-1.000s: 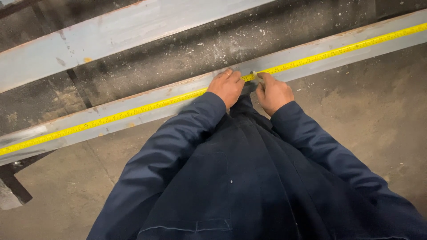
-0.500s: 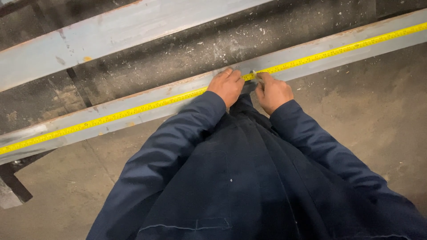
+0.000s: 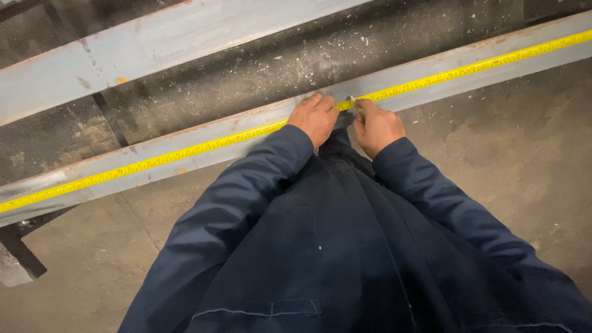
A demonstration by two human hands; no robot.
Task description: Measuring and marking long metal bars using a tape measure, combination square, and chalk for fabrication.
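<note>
I see a long steel beam [image 3: 185, 151] crossing the floor, a thin, springy yellow tape [image 3: 154, 161] flat along it. My left hand [image 3: 316, 117] presses it down; my right hand [image 3: 377, 126] pinches a small marker, I judge.

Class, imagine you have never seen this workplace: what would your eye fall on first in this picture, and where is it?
The bright yellow tape measure stands out first, stretched along the grey steel beam that runs slantwise across the picture. Next come the two bare hands near the middle: the left hand presses down on the tape, and the right hand sits close beside it, seemingly pinching a small tool at the tape, too small to tell. Dark blue sleeves fill the foreground over a dusty concrete floor.
</note>
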